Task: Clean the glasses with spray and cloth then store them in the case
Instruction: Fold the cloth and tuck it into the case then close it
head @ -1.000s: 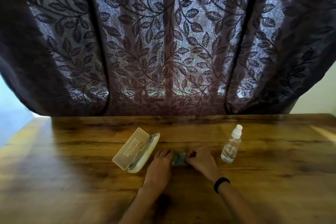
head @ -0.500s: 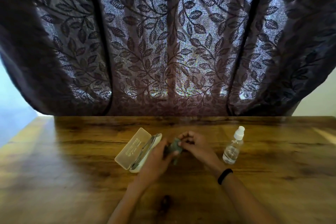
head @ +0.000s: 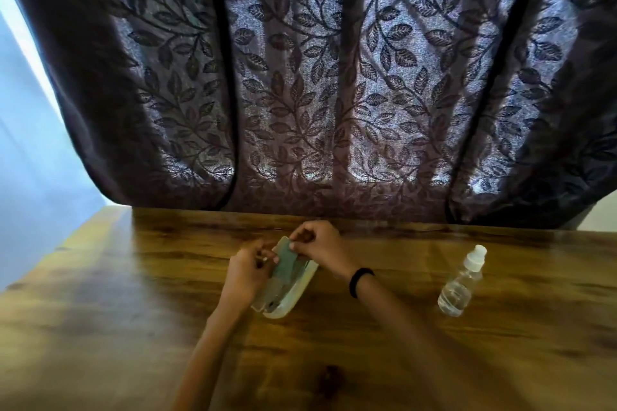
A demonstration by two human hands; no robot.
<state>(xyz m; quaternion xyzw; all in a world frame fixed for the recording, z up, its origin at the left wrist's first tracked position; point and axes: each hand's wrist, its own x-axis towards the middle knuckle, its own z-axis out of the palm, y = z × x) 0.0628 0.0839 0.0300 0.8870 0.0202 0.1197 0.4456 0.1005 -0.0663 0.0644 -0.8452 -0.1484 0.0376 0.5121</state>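
Cloth (head: pixel 285 260) pinched by left hand (head: pixel 248 269) and right hand (head: pixel 320 243) over open case (head: pixel 293 294); storing step, probably: tuck in, then close.

**Materials and finishes**

- Table (head: pixel 434 360): brown wood with a marked grain, smooth, with a soft sheen.
- Curtain (head: pixel 317 93): dark woven cloth with a leaf pattern, thin enough to let light through.
- Spray bottle (head: pixel 460 284): clear glossy plastic with a white matt cap.
- Case (head: pixel 293 297): smooth cream shell, seemingly plastic, with a translucent frosted lid.
- Cloth (head: pixel 285 260): grey-green fabric, matt.
- Wristband (head: pixel 360 279): black and matt; material cannot be told.
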